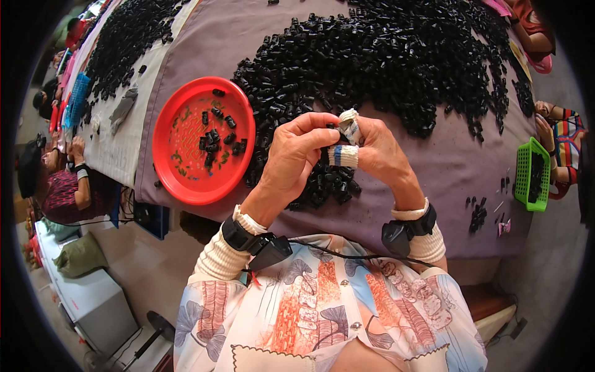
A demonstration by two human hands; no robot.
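Note:
My left hand (294, 152) and my right hand (375, 149) meet above the table's near edge, fingertips pinched together on a small black plastic part (331, 126). White tape wraps two fingers of my right hand. Under and beyond both hands spreads a big heap of small black plastic parts (384, 62) on the purple-grey cloth (204, 43). To the left of my left hand lies a red round tray (186, 180) holding several of the same black parts. Black wrist bands with cables sit on both forearms.
A green basket (527, 180) stands at the right edge, with a few loose black parts (478, 216) near it. Another heap of black parts (127, 37) covers the far left table. Other people sit at the left (62, 186) and right (561, 136).

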